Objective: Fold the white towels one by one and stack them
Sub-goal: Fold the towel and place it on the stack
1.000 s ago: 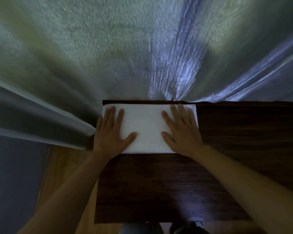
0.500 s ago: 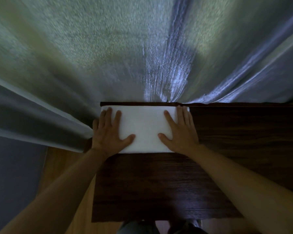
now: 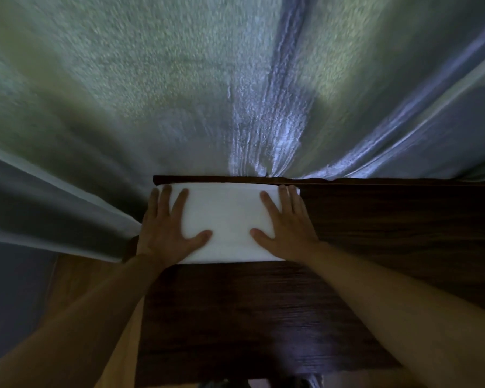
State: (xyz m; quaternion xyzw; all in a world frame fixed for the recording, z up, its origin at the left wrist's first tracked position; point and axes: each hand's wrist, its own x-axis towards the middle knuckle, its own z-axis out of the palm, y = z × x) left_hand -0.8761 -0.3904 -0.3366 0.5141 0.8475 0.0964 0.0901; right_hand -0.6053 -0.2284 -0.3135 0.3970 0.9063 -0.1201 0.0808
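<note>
Towel (image 3: 226, 219): one white piece, folded into a neat rectangle, lay flat on the table (image 3: 375, 247) at its far left corner. Its far edge ran just beside the table's back edge, and its near edge was straight and parallel to the wood grain. Whether more than one towel lay in the pile could not be told from where I stood; the side showed faint layer lines only.

Left hand (image 3: 164, 231) rested palm down on the towel's left end. Its fingers were straight and slightly spread, pointing away from the person, with the thumb angled out toward the towel's middle. The outer fingers overhung the towel's left edge. Nothing was gripped.

Right hand (image 3: 287, 225) rested palm down on the right end in the same manner. Fingers were straight and close together, reaching the towel's far right corner; the thumb pointed in toward the left thumb. Nothing was gripped. A bare strip of towel showed between the two thumbs.

Both forearms were bare and reached in from the near side.

Table surface was dark wood, bare to the right of the towel and in front of it. Curtain (image 3: 179, 93), pale and textured, hung behind the table and draped down past its left side. Lighter wood floor (image 3: 76, 278) showed at lower left.
</note>
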